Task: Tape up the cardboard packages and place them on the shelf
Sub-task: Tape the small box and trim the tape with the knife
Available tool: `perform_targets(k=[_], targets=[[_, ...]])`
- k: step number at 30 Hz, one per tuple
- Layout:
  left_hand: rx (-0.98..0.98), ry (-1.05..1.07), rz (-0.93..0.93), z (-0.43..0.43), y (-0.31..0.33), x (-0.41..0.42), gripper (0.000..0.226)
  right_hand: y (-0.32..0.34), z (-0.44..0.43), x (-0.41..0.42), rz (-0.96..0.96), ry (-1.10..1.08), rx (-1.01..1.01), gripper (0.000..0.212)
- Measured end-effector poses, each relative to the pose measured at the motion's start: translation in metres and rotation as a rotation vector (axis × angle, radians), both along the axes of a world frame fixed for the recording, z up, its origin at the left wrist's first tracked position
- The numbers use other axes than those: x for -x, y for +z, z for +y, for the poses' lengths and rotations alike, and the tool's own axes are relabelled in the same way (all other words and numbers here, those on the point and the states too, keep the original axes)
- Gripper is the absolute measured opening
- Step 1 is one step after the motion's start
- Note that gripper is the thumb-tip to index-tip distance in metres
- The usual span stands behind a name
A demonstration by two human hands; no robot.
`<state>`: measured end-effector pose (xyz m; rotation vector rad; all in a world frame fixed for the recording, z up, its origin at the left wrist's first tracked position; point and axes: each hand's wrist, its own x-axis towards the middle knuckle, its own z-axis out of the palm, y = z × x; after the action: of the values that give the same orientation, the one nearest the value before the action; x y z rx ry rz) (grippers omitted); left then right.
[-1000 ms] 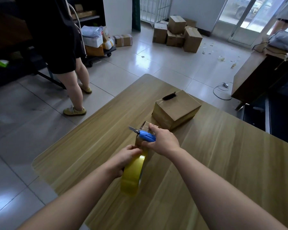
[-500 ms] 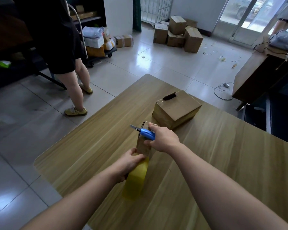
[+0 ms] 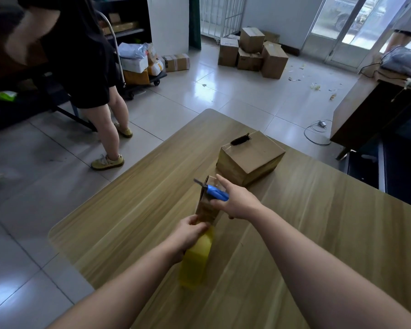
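Two boxes on worktop (image 3: 318,222): small box (image 3: 205,207) upright between the hands, big box (image 3: 252,160) just behind. Left grip (image 3: 188,230) curls round tape roll (image 3: 196,262) at small box's base. Right grip (image 3: 237,204) clasps cutter (image 3: 217,193), forefinger on box top. Small box likely light, stiff, tippy; hold it by its sides.
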<state>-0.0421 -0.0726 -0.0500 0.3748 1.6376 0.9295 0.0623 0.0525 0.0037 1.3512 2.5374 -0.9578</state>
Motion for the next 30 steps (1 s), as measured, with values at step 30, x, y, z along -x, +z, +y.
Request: perform_targets(k=[30], targets=[[-0.056, -0.009, 0.008, 0.006, 0.001, 0.0, 0.018, 0.004, -0.025, -0.046, -0.247, 0.181, -0.182, 0.055]])
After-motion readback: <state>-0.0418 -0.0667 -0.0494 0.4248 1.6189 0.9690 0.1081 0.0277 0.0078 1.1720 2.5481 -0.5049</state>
